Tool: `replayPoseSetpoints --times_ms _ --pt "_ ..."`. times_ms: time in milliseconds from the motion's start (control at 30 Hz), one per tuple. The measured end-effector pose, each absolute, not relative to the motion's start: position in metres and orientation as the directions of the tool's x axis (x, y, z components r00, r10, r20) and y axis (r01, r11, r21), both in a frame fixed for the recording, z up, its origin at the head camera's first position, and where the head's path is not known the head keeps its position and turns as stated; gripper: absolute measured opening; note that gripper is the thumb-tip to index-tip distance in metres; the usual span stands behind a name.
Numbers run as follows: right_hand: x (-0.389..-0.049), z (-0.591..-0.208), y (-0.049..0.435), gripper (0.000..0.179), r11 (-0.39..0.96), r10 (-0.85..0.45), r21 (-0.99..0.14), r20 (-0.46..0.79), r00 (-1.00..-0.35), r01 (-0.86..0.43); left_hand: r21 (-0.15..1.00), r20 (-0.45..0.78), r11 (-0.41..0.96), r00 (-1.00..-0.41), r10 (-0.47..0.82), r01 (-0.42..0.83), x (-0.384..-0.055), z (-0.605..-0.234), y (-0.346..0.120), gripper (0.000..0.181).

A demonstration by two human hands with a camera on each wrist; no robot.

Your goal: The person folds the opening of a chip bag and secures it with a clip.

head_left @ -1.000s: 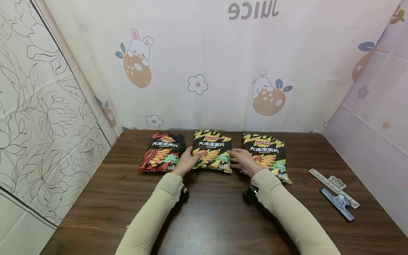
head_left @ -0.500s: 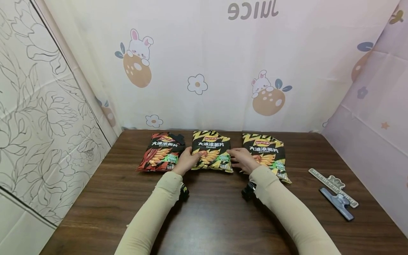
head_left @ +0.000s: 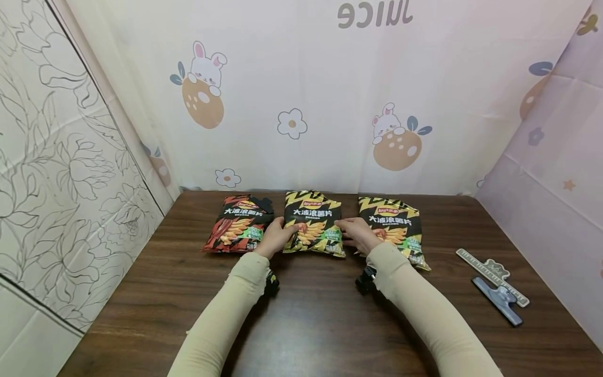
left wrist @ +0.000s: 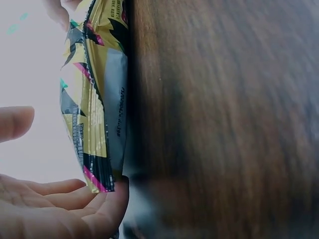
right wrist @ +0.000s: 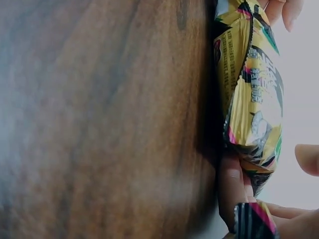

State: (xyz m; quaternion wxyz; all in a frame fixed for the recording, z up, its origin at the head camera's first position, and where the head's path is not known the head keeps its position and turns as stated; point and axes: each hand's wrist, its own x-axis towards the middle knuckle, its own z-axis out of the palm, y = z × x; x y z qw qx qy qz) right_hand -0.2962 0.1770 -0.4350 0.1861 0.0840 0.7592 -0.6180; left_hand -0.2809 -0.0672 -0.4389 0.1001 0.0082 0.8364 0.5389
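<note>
A yellow and black bag of chips (head_left: 313,222) lies face up between both hands, at the middle of the row. At its left edge is my left hand (head_left: 275,238), the thumb over its front in the head view. In the left wrist view the fingers (left wrist: 107,204) touch the bag's side, the thumb standing apart from it. My right hand (head_left: 358,234) is at the opposite edge. Seen from the right wrist, its fingers (right wrist: 232,181) touch the bag's lower corner, and the thumb (right wrist: 308,158) is clear of the bag.
A red bag of chips (head_left: 237,225) lies left of the left hand. Another yellow and black bag (head_left: 393,228) lies right, partly behind the right hand. A whitish clip (head_left: 485,269) and a grey clip (head_left: 497,301) lie at the right of the brown table (head_left: 311,324).
The middle bag has shifted very slightly, its lower edge a little nearer the front. Both hands stay at its sides almost unmoved.
</note>
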Motion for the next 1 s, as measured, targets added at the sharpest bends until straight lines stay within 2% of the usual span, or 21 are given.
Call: replayPoseSetpoints --times_ms 200,533,1000 --pt "-0.299 -0.435 0.177 0.062 0.271 -0.088 -0.892 -0.397 -0.914 0.361 0.899 -0.177 0.424 -0.977 0.118 -0.112 -0.278 -0.436 -0.067 0.078" --pt "-0.301 -0.436 0.180 0.067 0.377 -0.086 -0.869 -0.377 -0.922 0.320 0.907 -0.163 0.409 -0.980 0.117 -0.102 -0.274 -0.434 -0.065 0.075" --pt "-0.295 -0.433 0.180 0.073 0.354 -0.078 -0.887 -0.342 -0.936 0.295 0.918 -0.152 0.386 -0.981 0.124 -0.093 -0.268 -0.434 -0.065 0.078"
